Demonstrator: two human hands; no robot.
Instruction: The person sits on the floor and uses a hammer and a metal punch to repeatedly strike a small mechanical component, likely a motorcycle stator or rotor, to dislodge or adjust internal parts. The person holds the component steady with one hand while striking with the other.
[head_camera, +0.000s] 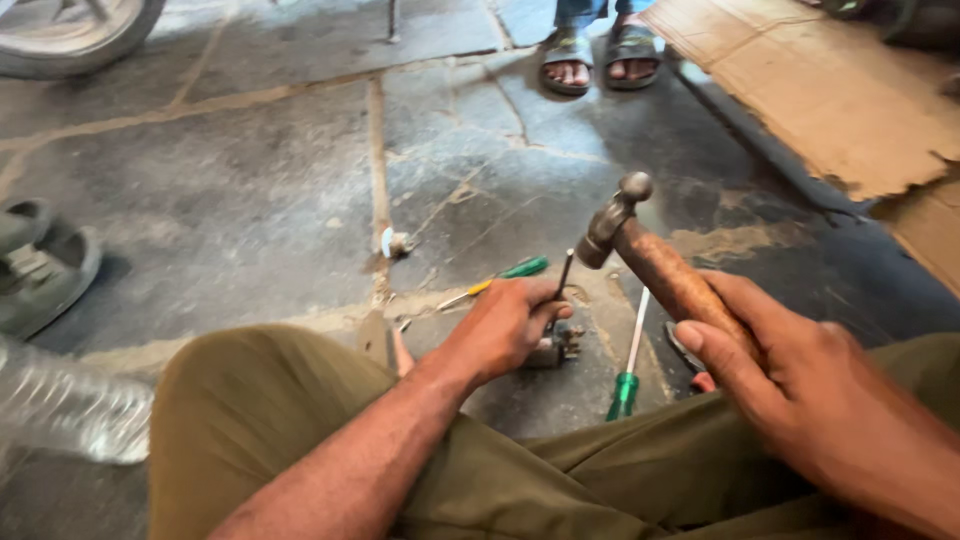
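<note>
My left hand (505, 325) steadies a thin dark metal punch (565, 272) on a small metal part (556, 346); my right hand (790, 385) grips a raised wooden-handled ball-peen hammer (640, 250), ready for a square strike.

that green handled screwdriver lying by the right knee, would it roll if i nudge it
Probably yes: the green-handled screwdriver lies flat on the stone floor, and its shaft and handle look round, so a sideways nudge would likely roll it. It looks stiff and fairly light, with a thin metal shaft. The floor's cracks and grit may stop it soon.
</note>
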